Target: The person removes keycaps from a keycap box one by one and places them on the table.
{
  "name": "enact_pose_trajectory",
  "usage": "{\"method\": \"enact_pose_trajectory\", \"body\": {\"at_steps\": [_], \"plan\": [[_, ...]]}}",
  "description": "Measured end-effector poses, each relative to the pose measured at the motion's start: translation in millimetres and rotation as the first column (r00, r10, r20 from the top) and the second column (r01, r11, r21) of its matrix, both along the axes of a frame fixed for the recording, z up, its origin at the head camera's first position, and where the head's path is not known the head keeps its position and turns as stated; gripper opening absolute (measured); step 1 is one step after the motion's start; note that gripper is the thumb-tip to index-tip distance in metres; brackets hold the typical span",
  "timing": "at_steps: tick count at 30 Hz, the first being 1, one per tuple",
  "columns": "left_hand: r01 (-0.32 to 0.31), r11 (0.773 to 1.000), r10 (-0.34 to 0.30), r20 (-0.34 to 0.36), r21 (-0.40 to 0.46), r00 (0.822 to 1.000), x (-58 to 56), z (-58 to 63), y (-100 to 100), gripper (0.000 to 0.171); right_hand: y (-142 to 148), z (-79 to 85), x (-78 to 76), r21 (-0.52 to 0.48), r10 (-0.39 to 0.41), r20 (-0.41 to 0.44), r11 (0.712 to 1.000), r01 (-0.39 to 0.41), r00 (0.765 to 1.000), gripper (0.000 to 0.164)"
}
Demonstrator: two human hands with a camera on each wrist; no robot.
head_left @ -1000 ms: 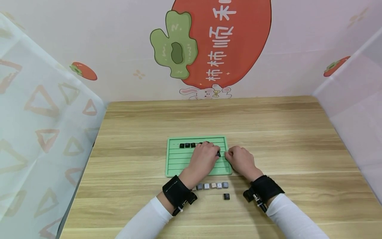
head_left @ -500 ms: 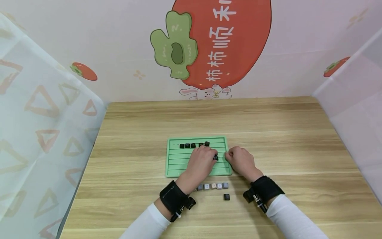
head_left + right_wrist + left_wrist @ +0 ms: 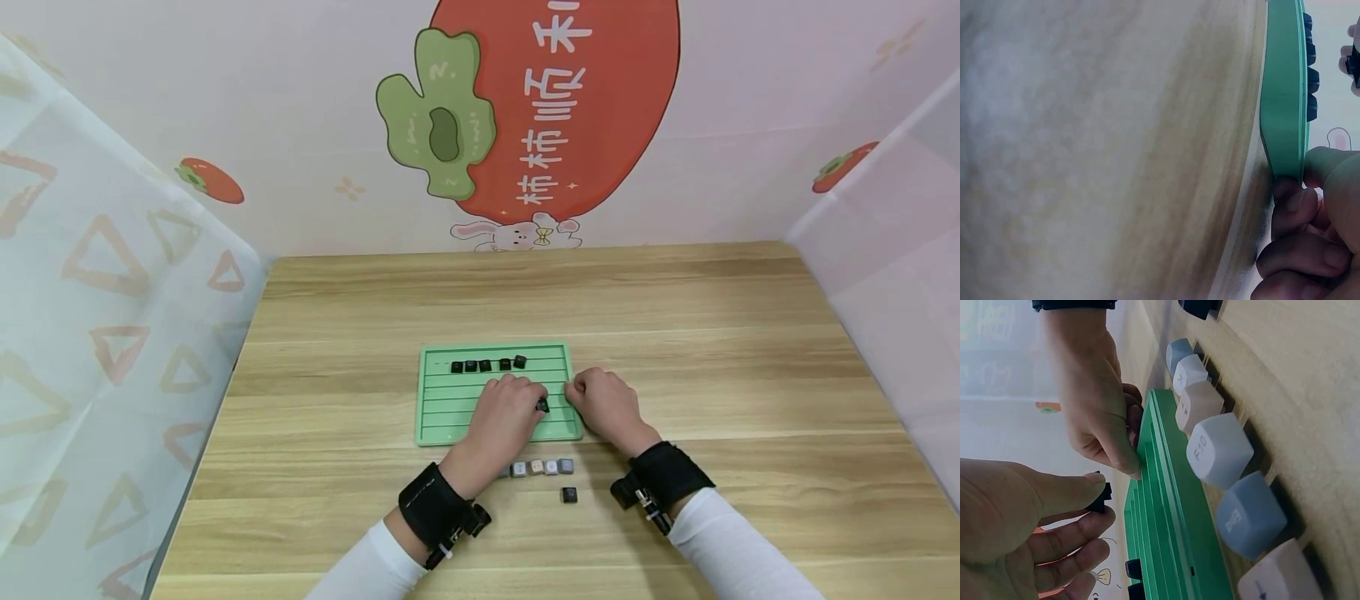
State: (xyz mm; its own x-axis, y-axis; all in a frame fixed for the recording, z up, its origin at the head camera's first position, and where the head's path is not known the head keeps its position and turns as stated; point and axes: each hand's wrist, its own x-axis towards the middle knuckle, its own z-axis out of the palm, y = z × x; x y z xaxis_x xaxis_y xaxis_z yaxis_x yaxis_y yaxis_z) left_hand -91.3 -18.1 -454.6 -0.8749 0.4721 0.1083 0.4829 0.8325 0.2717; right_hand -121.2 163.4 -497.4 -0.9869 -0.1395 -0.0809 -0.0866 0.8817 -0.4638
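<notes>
Between thumb and index finger, my left hand [image 3: 504, 410] pinches a black keycap [image 3: 1101, 499], held above the green slotted tray [image 3: 442, 405]. Its other fingers are spread loosely in the left wrist view. On the tray's far slot several black keycaps [image 3: 471, 366] sit in a row, the two rightmost standing a little apart from the rest. My right hand [image 3: 606, 407] grips the tray's right edge, thumb on the rim and fingers curled against the side, as the right wrist view shows.
In front of the tray, grey, white and beige keycaps [image 3: 536, 467] form a row on the wooden table [image 3: 712, 358], partly covered by my left wrist. One black keycap [image 3: 570, 495] lies nearer to me. A printed cloth [image 3: 300, 167] stands behind the table.
My left hand has drawn back towards me over the tray with the pinched keycap, uncovering the right end of the black row. My right hand stays at the tray's edge.
</notes>
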Motion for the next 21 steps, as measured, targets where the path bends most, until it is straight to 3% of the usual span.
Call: {"method": "enact_pose_trajectory", "body": {"at_steps": [21], "plan": [[0.012, 1.000, -0.012, 0.007, 0.000, 1.000, 11.0, -1.3, -2, 0.018, -1, 2.3, 1.6, 0.013, 0.012, -0.016, 1.000, -0.012, 1.000, 0.046]]}}
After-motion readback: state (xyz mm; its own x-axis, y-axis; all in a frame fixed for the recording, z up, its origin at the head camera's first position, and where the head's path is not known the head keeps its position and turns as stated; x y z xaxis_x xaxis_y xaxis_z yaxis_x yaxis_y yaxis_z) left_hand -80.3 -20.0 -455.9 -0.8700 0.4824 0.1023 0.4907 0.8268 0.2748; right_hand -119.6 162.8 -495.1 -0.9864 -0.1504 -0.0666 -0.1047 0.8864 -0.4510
